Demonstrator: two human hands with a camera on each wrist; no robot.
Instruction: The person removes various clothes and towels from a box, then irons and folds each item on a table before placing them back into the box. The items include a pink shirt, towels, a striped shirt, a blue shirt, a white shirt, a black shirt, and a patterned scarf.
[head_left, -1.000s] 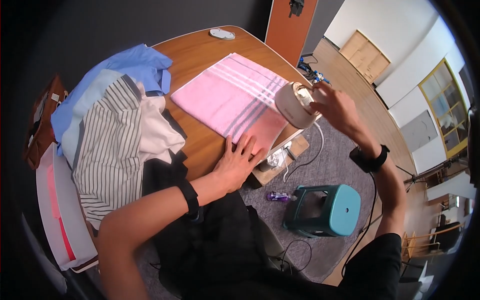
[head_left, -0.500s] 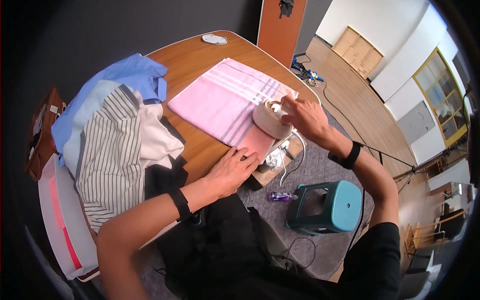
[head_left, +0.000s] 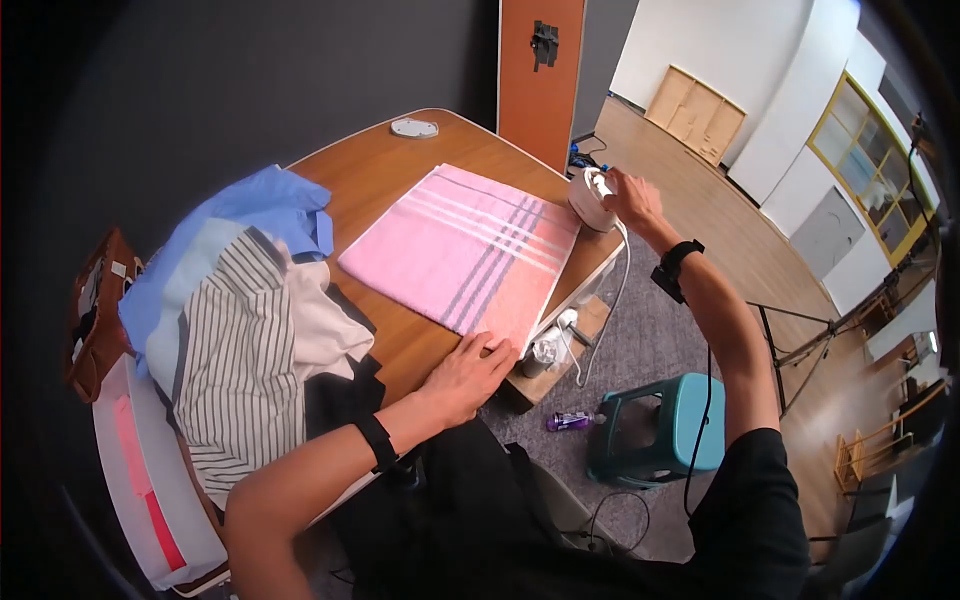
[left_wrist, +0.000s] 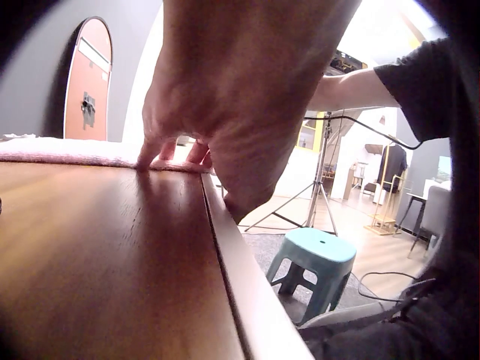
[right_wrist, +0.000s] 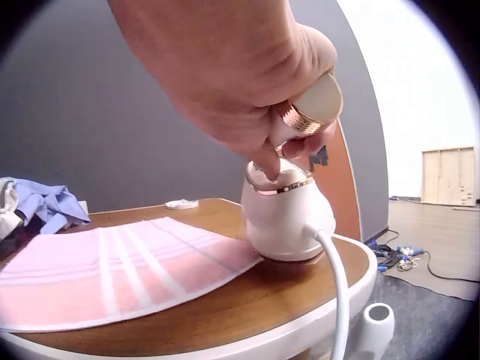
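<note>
A pink towel (head_left: 455, 245) with white and grey stripes lies folded flat on the wooden table (head_left: 385, 345). My left hand (head_left: 468, 378) rests at its near corner, the fingertips on the towel's edge and the thumb side by the table rim. My right hand (head_left: 637, 205) grips the handle of a white handheld steam iron (head_left: 590, 198) with gold trim. The iron is at the table's far right corner, just beyond the towel; in the right wrist view its base is close over the wood, beside the towel's edge. A white cord (right_wrist: 339, 285) hangs from it.
A pile of clothes, a striped shirt (head_left: 245, 350) and a blue shirt (head_left: 275, 200) among them, covers the table's left. A small white object (head_left: 414, 128) lies at the far edge. A teal stool (head_left: 690, 410) and a purple bottle (head_left: 570, 421) are on the floor at right.
The iron first came nearer over the towel's right end, then went away to the right, past the towel to the table's corner. My left hand stays at the near corner.
</note>
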